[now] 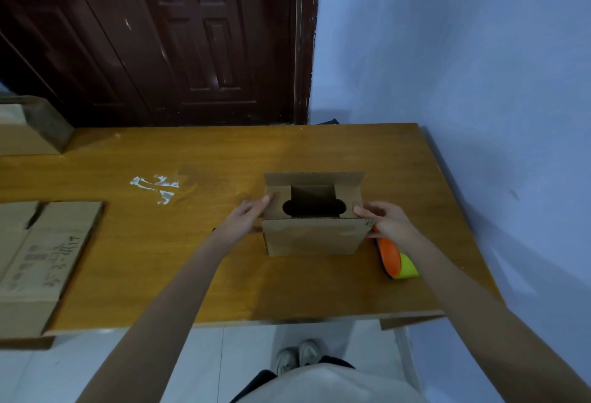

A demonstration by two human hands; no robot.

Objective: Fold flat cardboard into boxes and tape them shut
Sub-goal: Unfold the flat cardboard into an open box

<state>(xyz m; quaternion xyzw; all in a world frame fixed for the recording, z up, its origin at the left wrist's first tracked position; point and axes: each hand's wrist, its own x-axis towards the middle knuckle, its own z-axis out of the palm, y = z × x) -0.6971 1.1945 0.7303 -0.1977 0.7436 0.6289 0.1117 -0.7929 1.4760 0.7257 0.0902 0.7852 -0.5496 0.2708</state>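
Note:
A small brown cardboard box (311, 236) stands upright on the wooden table (192, 258), its top open with the far flap raised and two side flaps folded partly inward. My left hand (246, 218) lies against the box's left side, fingers straight on the left flap. My right hand (385, 220) holds the right top corner, thumb on the side and fingers pressing the right flap. An orange, purple and yellow tape dispenser (395, 260) lies on the table just right of the box, partly under my right wrist.
A stack of flattened cardboard (38, 258) lies at the table's left end. Another box (28, 127) sits at the far left. White tape remnants (156, 186) stick to the tabletop. A dark wooden door and a blue wall stand behind; the table's near edge faces me.

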